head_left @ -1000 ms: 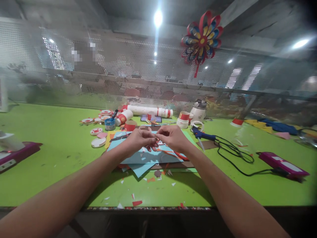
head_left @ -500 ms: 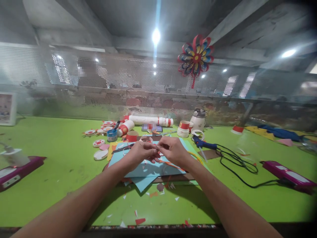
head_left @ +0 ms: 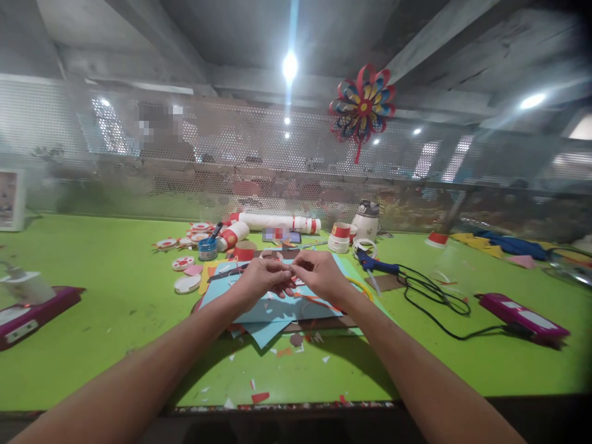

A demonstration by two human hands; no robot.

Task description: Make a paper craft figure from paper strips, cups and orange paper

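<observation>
My left hand (head_left: 266,280) and my right hand (head_left: 317,274) meet at the fingertips above a stack of coloured paper. Both are closed in a pinch; whatever lies between the fingers is too small and hidden to name. Light blue paper sheets (head_left: 266,333) lie beneath, strewn with small white and red scraps. An orange strip (head_left: 319,300) rests on the paper below my right hand. Dark-handled scissors (head_left: 226,272) lie left of my left hand, partly covered by it. To the right, a yellow curved piece (head_left: 362,287) is close to my right wrist.
A blue glue gun (head_left: 379,265) with a black cord lies right, wired to a purple power strip (head_left: 522,317). Another power strip (head_left: 41,311) is left. Behind stand a blue jar (head_left: 208,249), a white paper tube (head_left: 272,222) and a bottle (head_left: 366,222). Scraps (head_left: 260,398) dot the front edge.
The whole view has shifted slightly, with things sitting a little higher and further left. My hands stay pinched together over the paper, with only small finger movement.
</observation>
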